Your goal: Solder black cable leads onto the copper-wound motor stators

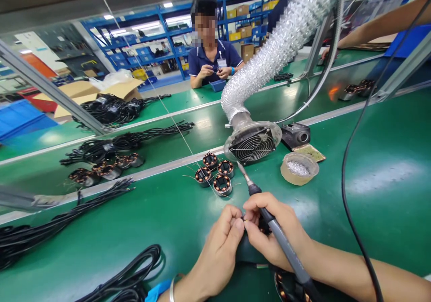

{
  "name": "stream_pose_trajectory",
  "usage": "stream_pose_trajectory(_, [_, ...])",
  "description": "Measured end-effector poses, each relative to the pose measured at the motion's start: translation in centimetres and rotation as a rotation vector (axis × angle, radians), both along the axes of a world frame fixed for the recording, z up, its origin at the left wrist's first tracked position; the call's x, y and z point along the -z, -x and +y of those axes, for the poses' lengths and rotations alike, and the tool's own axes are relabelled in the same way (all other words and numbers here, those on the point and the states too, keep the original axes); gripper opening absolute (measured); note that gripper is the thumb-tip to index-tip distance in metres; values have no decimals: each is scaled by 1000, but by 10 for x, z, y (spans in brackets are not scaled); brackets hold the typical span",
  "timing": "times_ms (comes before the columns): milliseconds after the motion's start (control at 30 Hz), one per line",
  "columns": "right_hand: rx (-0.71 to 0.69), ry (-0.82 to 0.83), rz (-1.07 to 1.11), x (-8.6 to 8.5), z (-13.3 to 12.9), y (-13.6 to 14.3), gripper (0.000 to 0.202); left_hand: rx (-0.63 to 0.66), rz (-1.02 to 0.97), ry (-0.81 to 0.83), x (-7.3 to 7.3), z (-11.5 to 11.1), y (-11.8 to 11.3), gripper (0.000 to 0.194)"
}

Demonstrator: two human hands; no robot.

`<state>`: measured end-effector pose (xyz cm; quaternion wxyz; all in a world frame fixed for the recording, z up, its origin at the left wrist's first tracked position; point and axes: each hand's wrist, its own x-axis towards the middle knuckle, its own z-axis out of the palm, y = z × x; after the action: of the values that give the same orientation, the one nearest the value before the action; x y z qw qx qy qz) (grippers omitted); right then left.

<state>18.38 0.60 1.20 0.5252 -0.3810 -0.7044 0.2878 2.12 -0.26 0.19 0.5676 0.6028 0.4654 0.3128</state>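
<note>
A grey-handled soldering iron [283, 242] lies along my right hand [286, 225], its metal tip pointing up and away. The fingers of that hand wrap the handle while its thumb and forefinger pinch something small. My left hand [218, 248] meets them there, thumb against forefinger, closed on a tiny dark piece that I cannot make out. Copper windings show partly behind my right fingers. Below my wrists is a copper-wound motor stator [281, 286], cut off by the picture's lower edge, with thin coloured wire ends [261, 266] close to it. Several more stators [222, 185] stand ahead of my hands.
A round fume extractor [254, 144] on a silver duct [269, 50] stands ahead. Right of it are a tub of shiny bits [298, 169] and a dark stand [296, 134]. Black cable bundles [60, 216] lie left; a black cord [346, 167] hangs right. A co-worker [215, 61] sits opposite.
</note>
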Motion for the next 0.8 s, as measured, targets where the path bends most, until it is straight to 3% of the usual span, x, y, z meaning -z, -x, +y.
stream_pose_trajectory(100, [18, 0, -12, 6, -2, 1, 24, -3, -80, 12, 3, 2, -1, 32])
stream_pose_trajectory(200, [14, 7, -44, 9, -4, -4, 30, -9, -10, -1, 2, 5, -1, 33])
stream_pose_trajectory(300, [8, -139, -143, 8, -3, -11, 35, 11, 106, -51, -3, 7, 0, 32])
stream_pose_trajectory(467, [-157, -323, -245, 3, 5, -13, 29, 92, 174, -92, -11, 8, 1, 28])
stream_pose_trajectory(633, [-98, -239, -188, -5, 17, -18, 24, 137, 256, -93, -21, 12, 5, 29])
stream_pose_trajectory(800, [-151, -235, -219, -3, 21, -26, 21, 124, 178, -13, -21, 17, 11, 32])
